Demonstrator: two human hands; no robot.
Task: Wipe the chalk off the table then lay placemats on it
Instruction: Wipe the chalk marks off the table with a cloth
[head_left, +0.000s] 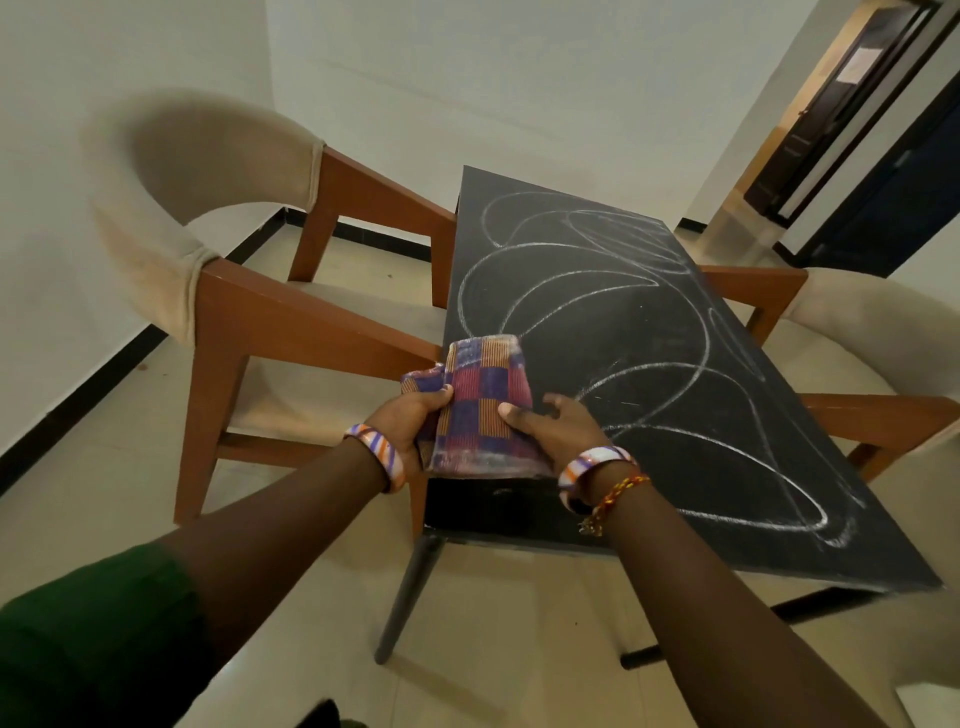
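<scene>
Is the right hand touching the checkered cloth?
Touching. The head view shows the right hand with its thumb pressed on top of the checkered cloth and the fingers curled round its edge.

A dining corner in a home: a small black table (649, 364) scrawled with chalk loops, flanked by two cushioned wooden armchairs (218, 270), on pale floor tiles (78, 493), white walls, a dark doorway (852, 114) beyond.
</scene>
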